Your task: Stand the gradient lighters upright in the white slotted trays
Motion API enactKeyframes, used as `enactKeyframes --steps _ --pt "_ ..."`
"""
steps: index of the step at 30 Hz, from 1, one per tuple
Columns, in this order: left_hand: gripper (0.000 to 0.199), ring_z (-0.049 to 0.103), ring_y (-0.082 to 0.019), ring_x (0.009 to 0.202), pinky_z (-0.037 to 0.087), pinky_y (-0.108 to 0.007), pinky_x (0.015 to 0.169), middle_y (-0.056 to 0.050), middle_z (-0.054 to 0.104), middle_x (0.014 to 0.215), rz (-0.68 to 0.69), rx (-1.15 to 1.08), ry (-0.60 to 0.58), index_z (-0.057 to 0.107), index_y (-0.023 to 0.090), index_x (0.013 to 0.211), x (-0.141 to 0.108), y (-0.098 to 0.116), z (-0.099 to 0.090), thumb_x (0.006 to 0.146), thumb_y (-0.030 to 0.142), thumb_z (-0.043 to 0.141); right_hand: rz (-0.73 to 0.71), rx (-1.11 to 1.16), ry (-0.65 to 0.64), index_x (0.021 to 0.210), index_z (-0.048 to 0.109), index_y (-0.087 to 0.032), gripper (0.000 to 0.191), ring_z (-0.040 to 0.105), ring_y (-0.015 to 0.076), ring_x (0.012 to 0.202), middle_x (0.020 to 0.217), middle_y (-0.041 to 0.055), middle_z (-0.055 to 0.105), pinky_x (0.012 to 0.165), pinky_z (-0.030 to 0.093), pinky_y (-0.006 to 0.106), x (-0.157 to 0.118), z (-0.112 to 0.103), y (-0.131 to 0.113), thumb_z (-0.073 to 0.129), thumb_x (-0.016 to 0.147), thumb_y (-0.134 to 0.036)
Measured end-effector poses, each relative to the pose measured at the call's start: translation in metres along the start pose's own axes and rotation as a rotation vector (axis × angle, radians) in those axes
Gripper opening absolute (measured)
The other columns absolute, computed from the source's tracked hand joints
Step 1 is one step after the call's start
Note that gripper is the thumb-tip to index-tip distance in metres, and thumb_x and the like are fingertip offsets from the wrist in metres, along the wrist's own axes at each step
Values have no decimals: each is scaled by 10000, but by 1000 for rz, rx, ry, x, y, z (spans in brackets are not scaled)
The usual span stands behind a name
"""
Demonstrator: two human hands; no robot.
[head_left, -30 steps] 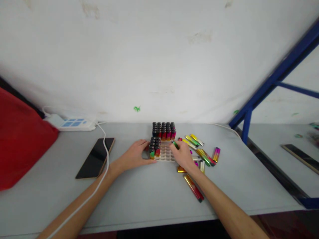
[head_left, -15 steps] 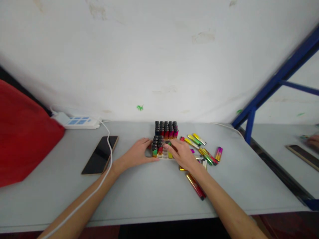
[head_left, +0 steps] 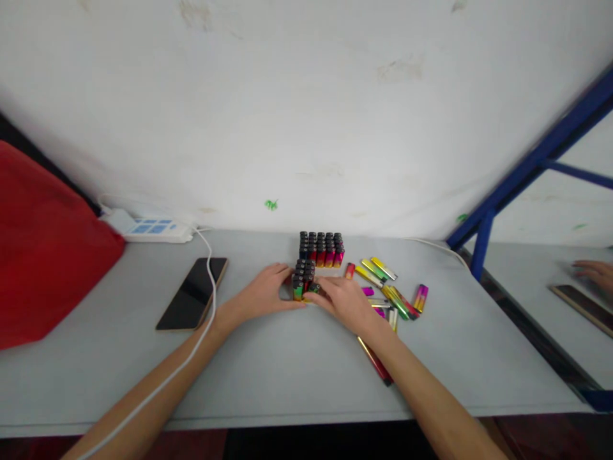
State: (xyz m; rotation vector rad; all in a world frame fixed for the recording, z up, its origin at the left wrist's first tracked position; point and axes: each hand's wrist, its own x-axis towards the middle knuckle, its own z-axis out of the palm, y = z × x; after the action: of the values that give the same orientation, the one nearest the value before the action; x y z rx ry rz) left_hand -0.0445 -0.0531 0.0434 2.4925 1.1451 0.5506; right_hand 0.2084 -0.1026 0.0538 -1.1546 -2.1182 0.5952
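Black-topped lighters (head_left: 303,271) stand upright in a small pale tray (head_left: 311,303), partly hidden by my hands. My left hand (head_left: 262,295) is curled round the tray's left side, thumb along the front edge and fingers behind. In my right hand (head_left: 341,300), thumb and fingers pinch a green-and-yellow lighter (head_left: 314,289), upright beside the standing ones. Behind them is a full block of upright lighters (head_left: 322,250) in several rows. Loose lighters (head_left: 395,300) in yellow, green, red and purple lie right of my right hand; a red-and-gold lighter (head_left: 376,363) lies by my right forearm.
A phone (head_left: 192,294) lies on the grey table (head_left: 268,377) at left, with a white cable (head_left: 211,281) running over it and my left forearm. A power strip (head_left: 160,230) and red cloth-like thing (head_left: 48,249) are at far left. A blue metal frame (head_left: 483,239) stands right.
My right hand has moved left with the green-and-yellow lighter, bringing it against the standing lighters. My left hand stays at the tray. The view has shifted slightly.
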Motion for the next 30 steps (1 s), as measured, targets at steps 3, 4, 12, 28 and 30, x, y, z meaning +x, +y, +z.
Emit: enactKeyframes --steps 3,4,12,28,30 --pt "572 715 -352 1070 570 -460 995 -115 778 1115 0 3 6 735 229 1060 0 1 0 839 744 852 17 -109 2 862 685 -240 542 657 240 762 857 86 754 747 426 332 3 4 -6 640 1067 -740" --pt "557 716 -348 1060 569 -455 986 -111 777 1105 -1 2 6 732 232 1046 0 1 -1 847 739 845 14 -124 0 841 677 -241 548 644 232 742 840 80 747 732 410 325 3 4 -7 633 1072 -736" --pt "557 716 -345 1003 581 -456 956 -95 764 1064 -8 9 -1 712 247 987 2 1 -2 810 756 852 127 -218 237 813 688 -251 548 638 243 745 780 64 711 769 443 361 -10 -59 40 450 1173 -589" --pt "564 726 -363 1050 600 -479 963 -113 777 1090 -16 7 -6 724 236 1010 2 -2 0 814 750 848 311 -391 68 1050 744 -234 139 720 287 967 1021 110 796 871 506 368 -24 -75 83 680 1074 -356" --pt "575 723 -358 1036 602 -483 959 -112 774 1082 -8 13 -4 719 231 1009 2 -2 0 817 759 843 316 -275 139 1142 717 -246 242 707 265 814 863 54 772 797 485 356 -22 -78 75 537 1136 -408"
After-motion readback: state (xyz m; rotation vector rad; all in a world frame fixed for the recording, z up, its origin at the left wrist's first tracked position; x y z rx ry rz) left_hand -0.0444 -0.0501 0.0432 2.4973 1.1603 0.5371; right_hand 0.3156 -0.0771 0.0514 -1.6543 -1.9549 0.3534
